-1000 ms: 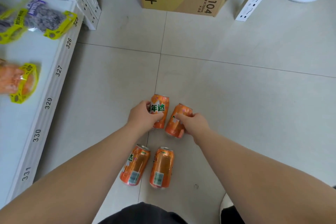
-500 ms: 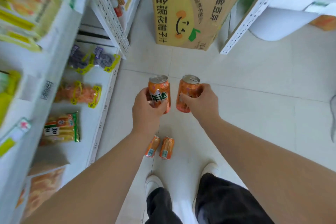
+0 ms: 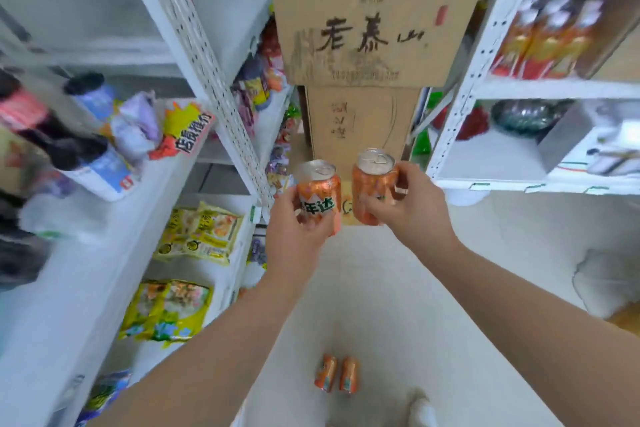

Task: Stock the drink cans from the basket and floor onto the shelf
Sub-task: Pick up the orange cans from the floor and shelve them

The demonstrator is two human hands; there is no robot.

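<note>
Head view: the left grip (image 3: 298, 229) curls round an upright orange can (image 3: 320, 191). The right grip (image 3: 412, 211) clasps a second can (image 3: 374, 184) just beside it. Two floor cans (image 3: 325, 373) lie side by side on the floor (image 3: 398, 288), well below both grips.

On the pale floor (image 3: 398, 288), two orange cans (image 3: 325, 372) lying side by side, near a white shoe. On the white left shelf (image 3: 86, 288), yellow snack packets (image 3: 201, 236) lying flat, with blurred bottles (image 3: 86, 163) one level above. At the aisle's far end, stacked cardboard boxes (image 3: 360, 121).
</note>
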